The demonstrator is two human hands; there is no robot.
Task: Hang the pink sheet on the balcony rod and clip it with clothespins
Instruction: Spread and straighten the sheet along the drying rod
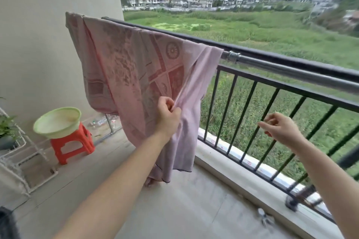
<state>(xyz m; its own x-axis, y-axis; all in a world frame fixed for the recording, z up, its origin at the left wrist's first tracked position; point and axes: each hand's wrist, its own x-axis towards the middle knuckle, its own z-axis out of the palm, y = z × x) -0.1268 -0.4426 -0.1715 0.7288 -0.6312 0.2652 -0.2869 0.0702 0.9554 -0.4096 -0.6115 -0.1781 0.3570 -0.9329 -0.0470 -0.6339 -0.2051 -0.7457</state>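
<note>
The pink patterned sheet (124,68) hangs bunched over the left end of the grey metal balcony rod (291,70), its lower edge near the floor. My left hand (168,112) pinches a fold of the sheet about halfway down its right side. My right hand (279,126) hovers in front of the railing bars, to the right of the sheet, with fingers loosely curled and nothing visible in them. A blurred clothespin-like object (264,217) lies on the floor by the ledge.
The black balcony railing (252,81) runs behind the rod, above a concrete ledge (233,176). A pale green basin (58,122) sits on a red plastic stool (74,143) at the left. A white plant rack (17,153) stands at the far left.
</note>
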